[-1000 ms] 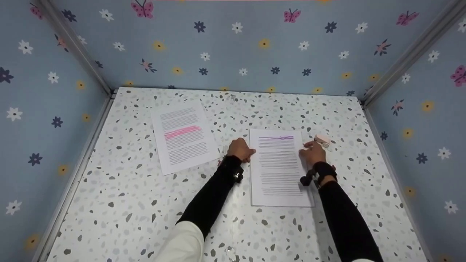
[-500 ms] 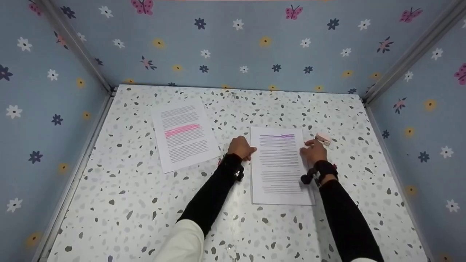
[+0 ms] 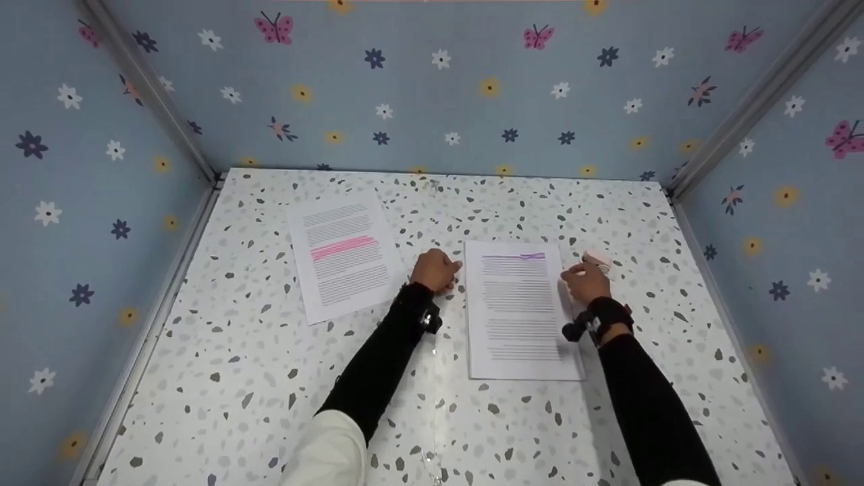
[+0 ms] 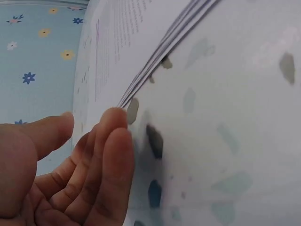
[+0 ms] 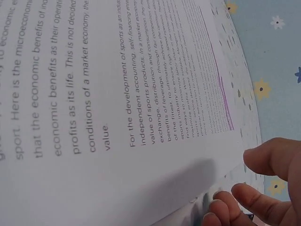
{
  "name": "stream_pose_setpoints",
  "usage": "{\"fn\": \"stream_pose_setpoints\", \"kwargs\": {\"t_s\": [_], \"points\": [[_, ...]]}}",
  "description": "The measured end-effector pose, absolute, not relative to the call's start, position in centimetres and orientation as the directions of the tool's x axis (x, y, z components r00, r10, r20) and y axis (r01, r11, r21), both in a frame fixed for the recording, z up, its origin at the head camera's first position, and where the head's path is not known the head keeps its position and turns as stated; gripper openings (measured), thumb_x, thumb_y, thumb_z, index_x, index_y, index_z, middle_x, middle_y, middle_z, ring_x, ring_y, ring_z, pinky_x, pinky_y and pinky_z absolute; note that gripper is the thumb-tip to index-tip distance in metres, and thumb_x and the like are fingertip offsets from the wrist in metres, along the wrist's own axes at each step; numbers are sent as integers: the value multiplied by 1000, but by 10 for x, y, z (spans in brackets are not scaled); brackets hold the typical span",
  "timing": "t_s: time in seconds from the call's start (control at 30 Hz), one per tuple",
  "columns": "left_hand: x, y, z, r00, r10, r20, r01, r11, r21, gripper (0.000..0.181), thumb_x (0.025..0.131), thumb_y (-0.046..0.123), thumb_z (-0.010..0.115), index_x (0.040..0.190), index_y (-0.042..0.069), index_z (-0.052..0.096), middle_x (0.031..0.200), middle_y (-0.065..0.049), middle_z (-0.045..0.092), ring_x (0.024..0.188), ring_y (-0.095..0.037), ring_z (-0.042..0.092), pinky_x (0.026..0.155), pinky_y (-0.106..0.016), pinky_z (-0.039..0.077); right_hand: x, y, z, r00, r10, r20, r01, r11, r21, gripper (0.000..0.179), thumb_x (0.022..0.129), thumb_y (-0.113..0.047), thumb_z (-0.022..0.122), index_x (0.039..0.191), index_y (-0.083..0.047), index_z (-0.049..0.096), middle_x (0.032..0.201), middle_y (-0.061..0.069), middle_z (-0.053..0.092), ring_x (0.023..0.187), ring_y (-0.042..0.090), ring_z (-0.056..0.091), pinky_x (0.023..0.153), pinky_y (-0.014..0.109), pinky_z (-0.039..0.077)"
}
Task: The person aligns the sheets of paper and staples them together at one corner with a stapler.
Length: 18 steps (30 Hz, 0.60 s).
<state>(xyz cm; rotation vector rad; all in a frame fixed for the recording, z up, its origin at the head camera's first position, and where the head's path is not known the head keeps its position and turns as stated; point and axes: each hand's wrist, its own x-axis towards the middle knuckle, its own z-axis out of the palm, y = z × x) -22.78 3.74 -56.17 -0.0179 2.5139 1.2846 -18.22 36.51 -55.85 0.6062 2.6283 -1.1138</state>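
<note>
A stack of printed sheets [image 3: 520, 307] lies between the hands, its top page marked with a purple line near the upper edge. My left hand [image 3: 435, 271] is just left of the stack, a small gap apart. In the left wrist view its fingers [image 4: 115, 160] are loosely bent, the thumb stands apart, and nothing is held. At the stack's right edge is my right hand [image 3: 587, 282]. The right wrist view shows its thumb [image 5: 268, 157] and fingers apart with nothing between them. Whether that hand touches the paper I cannot tell.
A printed page [image 3: 347, 287] with a pink highlighted band lies tilted at the left. Just beyond the right hand sits a small pale pink object [image 3: 598, 258], partly hidden. Flower-patterned panels [image 3: 432, 88] enclose the speckled table [image 3: 223, 405] at the back and sides.
My left hand has moved left, off the stack's left edge. The right hand has drawn back slightly to the right. The stack stays in place, while the head view has tilted a little.
</note>
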Motion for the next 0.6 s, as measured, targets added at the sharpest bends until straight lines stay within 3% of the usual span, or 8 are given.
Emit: {"fn": "stream_pose_setpoints", "kwargs": {"t_s": [0.1,0.2,0.27,0.43,0.6], "points": [[-231,18,-552,-991,42,-127,-62,693,718,25,100,28,66,105,3,70,107,-13,69,86,-26,66,69,-36,53,-176,361,-553,-920,289,-266,393,669,-632,41,100,-27,58,126,4,61,116,23,68,100,32,65,86,41,49],[-242,-6,-549,-1000,-17,-7,-18,743,669,37,101,30,66,127,4,63,139,-21,49,119,-37,55,91,-46,49,-171,356,-547,-948,279,-155,312,705,-636,37,99,-24,59,122,4,65,116,26,67,102,37,64,88,46,48],[-250,-24,-550,-999,-42,32,-12,766,642,47,101,30,65,138,2,56,152,-26,35,134,-41,41,102,-51,43,-167,351,-543,-958,265,-109,270,709,-651,34,99,-22,59,120,5,65,113,26,67,100,37,64,85,47,49],[-267,-72,-565,-998,-64,-18,-63,830,555,61,104,36,59,153,4,41,163,-30,12,150,-45,15,114,-60,25,-159,341,-537,-967,254,-37,208,689,-694,29,99,-19,63,117,3,68,103,23,68,89,32,63,74,38,48],[-271,-106,-588,-987,-45,-156,-113,881,460,70,103,44,57,159,10,32,165,-29,0,151,-49,-1,113,-70,14,-154,336,-538,-971,240,9,164,693,-702,26,99,-18,63,112,3,69,94,18,66,81,28,60,70,36,44]]}}
